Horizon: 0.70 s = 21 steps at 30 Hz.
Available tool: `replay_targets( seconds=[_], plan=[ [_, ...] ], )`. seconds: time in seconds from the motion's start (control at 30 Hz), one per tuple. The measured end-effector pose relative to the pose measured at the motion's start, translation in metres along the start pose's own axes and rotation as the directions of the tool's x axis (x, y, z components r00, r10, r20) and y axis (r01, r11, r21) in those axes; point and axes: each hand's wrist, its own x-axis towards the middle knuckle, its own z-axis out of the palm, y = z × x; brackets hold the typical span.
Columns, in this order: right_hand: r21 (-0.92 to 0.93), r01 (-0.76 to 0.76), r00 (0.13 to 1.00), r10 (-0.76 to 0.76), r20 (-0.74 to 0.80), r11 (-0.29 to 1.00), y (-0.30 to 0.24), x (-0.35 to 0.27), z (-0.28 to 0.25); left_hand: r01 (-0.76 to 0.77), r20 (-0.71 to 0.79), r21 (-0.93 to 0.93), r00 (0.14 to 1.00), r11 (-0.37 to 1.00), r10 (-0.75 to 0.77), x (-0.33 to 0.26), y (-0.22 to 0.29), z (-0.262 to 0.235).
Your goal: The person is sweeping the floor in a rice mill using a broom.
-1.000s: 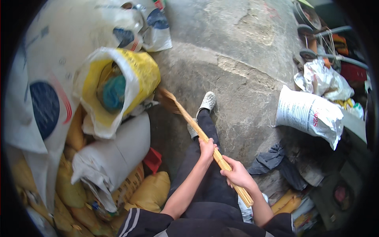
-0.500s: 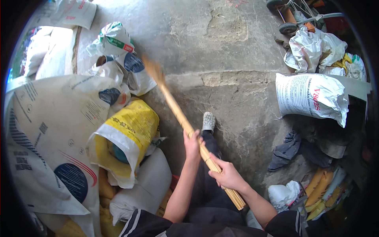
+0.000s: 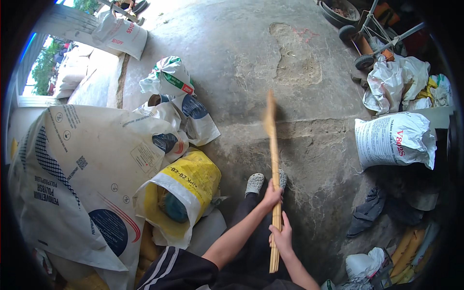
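Observation:
A long broom (image 3: pixel 274 154) with a pale, bamboo-like shaft runs nearly straight away from me over the concrete floor (image 3: pixel 232 96). Its far, bristly end is smeared by motion. My left hand (image 3: pixel 273 194) grips the shaft around its middle, just beyond my feet. Closer to my body, my right hand (image 3: pixel 282 237) is wrapped round the thicker bundled lower part. My two speckled pale shoes stand on the floor, the right one partly behind the shaft.
Large white printed sacks (image 3: pixel 96 188) and an open yellow sack (image 3: pixel 191 176) crowd the left. A green-and-white bag (image 3: pixel 169 77) sits farther off. At right are a full white sack (image 3: pixel 394 141), dark cloth (image 3: pixel 367 212) and a wheeled cart (image 3: pixel 365 43). The floor has a rough crack (image 3: pixel 319 128).
The broom has swung from the far left to the middle, both hands still on it. My view has shifted, so the sacks appear lower, and a second shoe shows.

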Motion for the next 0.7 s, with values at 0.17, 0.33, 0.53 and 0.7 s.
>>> replay_targets(
  seconds=[0.17, 0.33, 0.53, 0.7],
  plan=[
    [0.409, -0.071, 0.959, 0.175, -0.223, 0.91, 0.045, -0.095, 0.027, 0.107, 0.299, 0.201, 0.94, 0.974, -0.165, -0.087, -0.056, 0.022],
    [0.679, -0.126, 0.862, 0.418, -0.285, 0.723, 0.118, -0.122, 0.026, 0.161, 0.364, 0.598, 0.819, 0.785, -0.444, -0.139, -0.173, 0.023],
    [0.879, -0.274, 0.919, 0.376, 0.119, 0.391, 0.194, -0.065, 0.021, 0.166, -0.009, 0.915, 0.921, 0.369, -0.39, -0.082, -0.185, -0.041],
    [0.711, -0.243, 0.969, 0.127, 0.213, 0.66, 0.071, -0.043, 0.101, -0.041, -0.032, 0.787, 0.994, 0.616, 0.106, -0.011, -0.066, -0.128]
  ],
)
